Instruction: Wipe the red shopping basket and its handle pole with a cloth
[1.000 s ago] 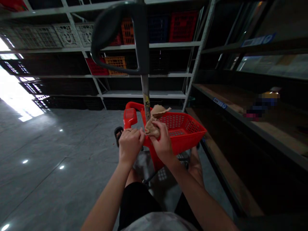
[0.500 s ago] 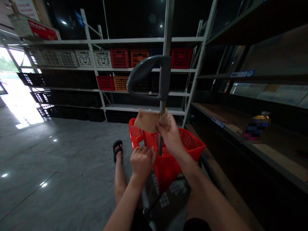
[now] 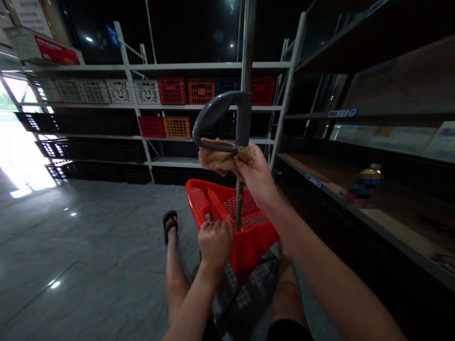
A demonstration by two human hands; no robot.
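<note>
My right hand [image 3: 258,175] is closed on a tan cloth [image 3: 218,160], which it presses around a metal pole just under a grey loop handle [image 3: 243,118]. Part of the cloth hangs out to the left below the loop. The bare lower part of the pole [image 3: 239,208] runs down to a red plastic shopping basket cart [image 3: 249,251]. My left hand [image 3: 215,239] is wrapped round the near left edge of that cart, its fingers curled over the red plastic. The cart stands between my legs, with its perforated inside partly visible.
A white rack [image 3: 209,108] ahead carries red, orange, white and dark crates. At right, a wooden shelf [image 3: 327,194] holds a bottle [image 3: 369,182] with a blurred label. My foot in a black sandal [image 3: 169,222] rests on the grey floor [image 3: 88,246] at left.
My right hand has slid the cloth up the pole, from below the grey handle to right under it. My left hand keeps its hold on the cart; the view has shifted slightly.
</note>
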